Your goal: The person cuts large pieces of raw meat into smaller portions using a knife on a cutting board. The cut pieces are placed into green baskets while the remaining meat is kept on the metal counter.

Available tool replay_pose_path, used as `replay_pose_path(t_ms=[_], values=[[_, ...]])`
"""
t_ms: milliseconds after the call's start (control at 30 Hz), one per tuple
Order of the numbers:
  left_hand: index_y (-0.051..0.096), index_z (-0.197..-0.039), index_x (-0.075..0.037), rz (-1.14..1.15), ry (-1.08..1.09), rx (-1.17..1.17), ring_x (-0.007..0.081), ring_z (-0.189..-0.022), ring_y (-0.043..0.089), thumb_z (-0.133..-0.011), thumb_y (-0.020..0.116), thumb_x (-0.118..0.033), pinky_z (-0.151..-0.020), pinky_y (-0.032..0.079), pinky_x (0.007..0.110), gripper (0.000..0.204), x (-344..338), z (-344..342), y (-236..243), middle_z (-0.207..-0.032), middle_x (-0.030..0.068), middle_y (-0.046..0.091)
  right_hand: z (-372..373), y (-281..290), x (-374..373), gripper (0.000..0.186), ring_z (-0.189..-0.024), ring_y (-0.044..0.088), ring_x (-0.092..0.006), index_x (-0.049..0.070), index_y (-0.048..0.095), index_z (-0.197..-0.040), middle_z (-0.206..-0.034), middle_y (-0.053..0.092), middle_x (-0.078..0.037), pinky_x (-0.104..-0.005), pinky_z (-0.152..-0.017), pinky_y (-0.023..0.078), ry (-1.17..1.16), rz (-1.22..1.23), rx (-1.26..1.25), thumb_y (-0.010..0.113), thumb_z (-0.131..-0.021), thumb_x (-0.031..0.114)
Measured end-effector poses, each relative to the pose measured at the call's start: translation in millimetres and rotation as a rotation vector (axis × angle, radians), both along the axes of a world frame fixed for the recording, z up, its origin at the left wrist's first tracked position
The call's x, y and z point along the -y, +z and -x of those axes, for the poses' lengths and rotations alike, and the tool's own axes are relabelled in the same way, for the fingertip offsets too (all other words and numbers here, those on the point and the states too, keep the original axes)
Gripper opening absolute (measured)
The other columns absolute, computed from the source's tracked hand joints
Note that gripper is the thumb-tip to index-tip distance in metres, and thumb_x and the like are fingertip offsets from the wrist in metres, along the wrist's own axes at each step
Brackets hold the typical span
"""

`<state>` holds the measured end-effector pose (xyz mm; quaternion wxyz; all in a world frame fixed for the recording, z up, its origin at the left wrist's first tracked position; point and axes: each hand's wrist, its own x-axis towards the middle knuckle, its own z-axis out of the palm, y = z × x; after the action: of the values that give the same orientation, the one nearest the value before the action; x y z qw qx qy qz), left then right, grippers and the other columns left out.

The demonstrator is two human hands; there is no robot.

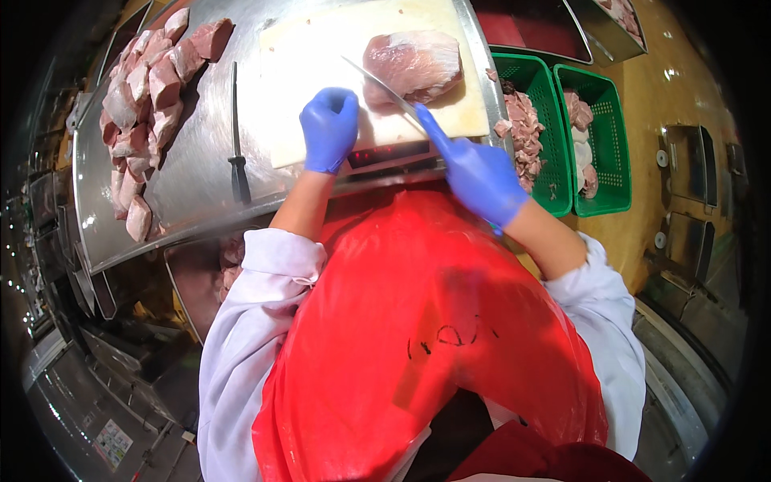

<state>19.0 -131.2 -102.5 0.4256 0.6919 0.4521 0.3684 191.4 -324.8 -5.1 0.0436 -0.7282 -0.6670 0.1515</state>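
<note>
The steel bench (201, 177) carries a heap of cut meat pieces (144, 104) left of the left hand (329, 128), which rests curled on the white cutting board (321, 56). The meat slab (414, 64) lies whole — uncut, by the look — just beyond the right hand (478, 173), closed around the knife (381, 84).

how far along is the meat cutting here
Done: cut pieces fill two green baskets. In hand: the right hand holds a knife against a whole slab on the cutting board; the left hand rests there. Left: many chunks wait on the steel table.
</note>
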Motion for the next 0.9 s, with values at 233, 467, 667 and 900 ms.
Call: replay_pose_path(t_ms=[233, 467, 667, 900], values=[[0.063, -0.082, 0.001, -0.103, 0.095, -0.09, 0.0096, -0.061, 0.061, -0.088, 0.078, -0.026, -0.056, 0.05, 0.028, 0.032, 10.7, -17.9, 23.8, -0.066, 0.0052, 0.064, -59.8, 44.1, 80.2, 0.084, -0.061, 0.064, -0.0381, 0.023, 0.026, -0.163, -0.07, 0.063, -0.018, -0.0483, -0.058, 0.051, 0.01, -0.02, -0.145, 0.059, -0.087, 0.004], [0.065, -0.076, 0.002, 0.018, 0.028, -0.172, 0.0139, -0.054, 0.062, -0.082, 0.074, -0.02, -0.054, 0.05, 0.03, 0.025, 6.7, -23.6, 13.4, -0.062, 0.0087, 0.065, -41.0, 9.7, -23.1, 0.073, -0.061, 0.063, -0.0393, 0.019, 0.027, -0.162, -0.069, 0.061, -0.023, -0.048, -0.062, 0.049, -0.149, -0.334, -0.435, 0.056, -0.095, 0.015], [0.066, -0.075, 0.001, -0.05, 0.065, -0.113, 0.0126, -0.051, 0.06, -0.082, 0.073, -0.016, -0.052, 0.049, 0.03, 0.02, 15.0, -20.4, 12.0, -0.061, 0.0082, 0.065, 3.2, -19.4, -124.1, 0.072, -0.075, 0.07, -0.0421, 0.013, 0.027, -0.16, -0.087, 0.07, -0.027, -0.0513, -0.067, 0.054, 0.003, -0.299, -0.242, 0.056, -0.095, 0.016], [0.067, -0.076, 0.001, -0.143, 0.081, -0.183, 0.0126, -0.055, 0.058, -0.082, 0.073, -0.018, -0.055, 0.049, 0.031, 0.021, 17.5, -12.3, 11.0, -0.061, 0.0072, 0.065, -4.6, 15.0, -43.8, 0.087, -0.069, 0.068, -0.0407, 0.02, 0.019, -0.163, -0.081, 0.069, -0.023, -0.0509, -0.062, 0.055, 0.206, -0.035, 0.115, 0.053, -0.086, 0.0]])
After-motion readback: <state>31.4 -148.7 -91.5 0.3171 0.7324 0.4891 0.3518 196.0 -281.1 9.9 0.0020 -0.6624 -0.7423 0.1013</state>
